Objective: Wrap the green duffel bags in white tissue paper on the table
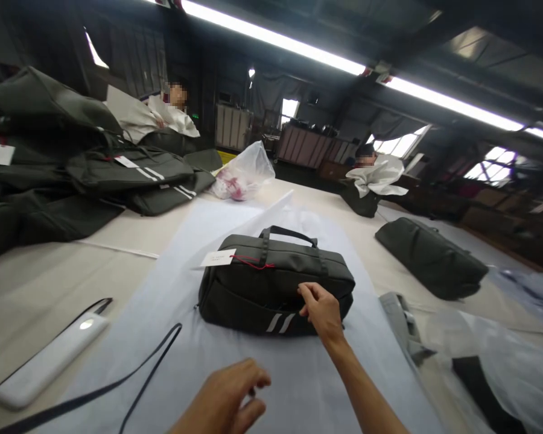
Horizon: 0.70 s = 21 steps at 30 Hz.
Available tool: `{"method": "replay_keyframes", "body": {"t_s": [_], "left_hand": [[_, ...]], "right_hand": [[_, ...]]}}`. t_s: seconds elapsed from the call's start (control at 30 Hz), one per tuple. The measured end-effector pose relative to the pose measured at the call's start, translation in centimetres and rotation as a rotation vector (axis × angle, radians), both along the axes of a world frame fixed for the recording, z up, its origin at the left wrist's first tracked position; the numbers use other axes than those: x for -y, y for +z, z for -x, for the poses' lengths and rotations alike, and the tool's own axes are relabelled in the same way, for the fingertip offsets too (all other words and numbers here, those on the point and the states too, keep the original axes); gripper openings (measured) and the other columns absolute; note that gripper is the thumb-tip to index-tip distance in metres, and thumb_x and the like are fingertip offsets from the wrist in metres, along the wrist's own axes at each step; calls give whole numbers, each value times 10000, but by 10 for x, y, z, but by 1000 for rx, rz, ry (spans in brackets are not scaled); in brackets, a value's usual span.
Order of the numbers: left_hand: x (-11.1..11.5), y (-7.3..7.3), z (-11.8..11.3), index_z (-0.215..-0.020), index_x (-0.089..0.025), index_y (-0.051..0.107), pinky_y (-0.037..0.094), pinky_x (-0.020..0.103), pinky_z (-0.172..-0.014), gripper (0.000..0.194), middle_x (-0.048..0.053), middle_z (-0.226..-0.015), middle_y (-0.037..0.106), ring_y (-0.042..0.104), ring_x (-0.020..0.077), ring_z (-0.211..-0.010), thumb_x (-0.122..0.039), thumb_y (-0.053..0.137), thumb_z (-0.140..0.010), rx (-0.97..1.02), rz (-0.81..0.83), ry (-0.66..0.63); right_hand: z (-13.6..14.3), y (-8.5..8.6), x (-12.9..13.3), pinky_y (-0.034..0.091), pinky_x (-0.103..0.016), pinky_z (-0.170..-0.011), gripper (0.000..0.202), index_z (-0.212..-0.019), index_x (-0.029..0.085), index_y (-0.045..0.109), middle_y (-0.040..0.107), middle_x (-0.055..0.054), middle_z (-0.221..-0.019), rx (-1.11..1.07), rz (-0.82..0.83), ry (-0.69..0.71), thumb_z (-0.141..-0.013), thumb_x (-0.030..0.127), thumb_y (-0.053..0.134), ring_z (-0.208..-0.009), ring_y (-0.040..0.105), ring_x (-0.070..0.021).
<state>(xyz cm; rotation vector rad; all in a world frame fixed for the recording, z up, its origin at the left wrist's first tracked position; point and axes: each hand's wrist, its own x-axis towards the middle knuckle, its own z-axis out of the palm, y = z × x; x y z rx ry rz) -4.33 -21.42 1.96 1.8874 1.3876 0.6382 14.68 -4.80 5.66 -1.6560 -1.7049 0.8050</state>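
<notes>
A dark duffel bag (276, 283) with two pale stripes and a top handle sits upright on a white sheet (280, 386). From its upper left hangs a white tag (218, 258) on a red string. My right hand (322, 310) is at the bag's front right, fingers bent together near the front panel; what they pinch, if anything, is hidden. Nearer to me, below the bag, my left hand (235, 392) is apart from it, slightly blurred, with thumb and fingers separated and nothing between them.
Dark bags (131, 169) are piled at the left. A white device (49, 361) and a dark strap (131, 374) lie at the near left. Another bag (429, 256) and clear plastic (516, 355) are at the right. Two people stand beyond the table.
</notes>
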Motion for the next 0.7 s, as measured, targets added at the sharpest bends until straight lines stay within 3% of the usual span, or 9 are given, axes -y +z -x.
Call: {"method": "replay_keyframes", "body": {"t_s": [0.07, 0.17, 0.27, 0.33, 0.4, 0.5, 0.6, 0.7], "left_hand": [[-42, 1, -20, -1273, -320, 540, 448, 343, -1003, 493, 33, -1279, 629, 586, 211, -1147, -212, 647, -803, -196, -300, -18], [-96, -23, -35, -1431, -306, 391, 323, 482, -1122, 587, 77, -1459, 488, 416, 264, -1360, -225, 581, -882, -504, -644, 12], [-131, -50, -32, -1403, -285, 443, 327, 441, -1114, 473, 55, -1380, 565, 468, 224, -1313, -169, 464, -945, -602, -824, 87], [-142, -52, -28, -1311, -270, 536, 386, 405, -1056, 393, 48, -1268, 635, 541, 215, -1219, -154, 456, -943, -560, -883, 112], [-148, -34, -30, -1198, -261, 603, 453, 368, -966, 316, 51, -1185, 660, 593, 208, -1107, -156, 460, -936, -458, -844, 147], [-169, 18, -45, -1166, -248, 604, 491, 312, -927, 290, 68, -1211, 625, 597, 181, -1070, -173, 427, -949, -304, -669, 159], [-222, 69, -56, -1183, -175, 596, 483, 339, -962, 328, 115, -1194, 623, 588, 201, -1118, -108, 369, -956, -491, -353, 164], [-288, 89, -48, -1061, -102, 637, 541, 406, -857, 193, 121, -1054, 663, 641, 226, -979, -191, 514, -941, -601, -156, 194]], "right_hand": [[-6, 9, -11, 528, -279, -662, 347, -967, 206, 706, 716, -27, -718, 19, -229, 18, -894, 468, 490, -651, 681, -189], [-16, 10, -38, 449, -376, -987, 345, -1063, 183, 685, 701, -100, -1119, 167, -541, 30, -901, 404, 477, -1070, 635, -242], [-28, 2, -66, 291, -467, -1128, 408, -1227, 169, 618, 605, -112, -1320, 372, -577, 43, -902, 376, 485, -1300, 476, -271], [-35, -3, -79, 277, -463, -1135, 433, -1284, 186, 582, 595, -94, -1338, 445, -508, 89, -908, 384, 501, -1313, 463, -265], [-39, -4, -86, 330, -432, -1098, 461, -1305, 190, 562, 619, -89, -1302, 463, -457, 109, -901, 411, 529, -1257, 509, -258], [-41, 3, -90, 400, -402, -1017, 492, -1298, 191, 562, 657, -92, -1219, 470, -424, 84, -876, 444, 572, -1157, 561, -261], [-38, 18, -98, 432, -370, -952, 464, -1255, 216, 591, 687, -79, -1110, 503, -366, 73, -856, 454, 594, -1070, 599, -251], [-27, 31, -113, 452, -358, -880, 371, -1152, 221, 636, 700, -81, -1036, 563, -234, 72, -847, 427, 589, -1008, 628, -257]]}}
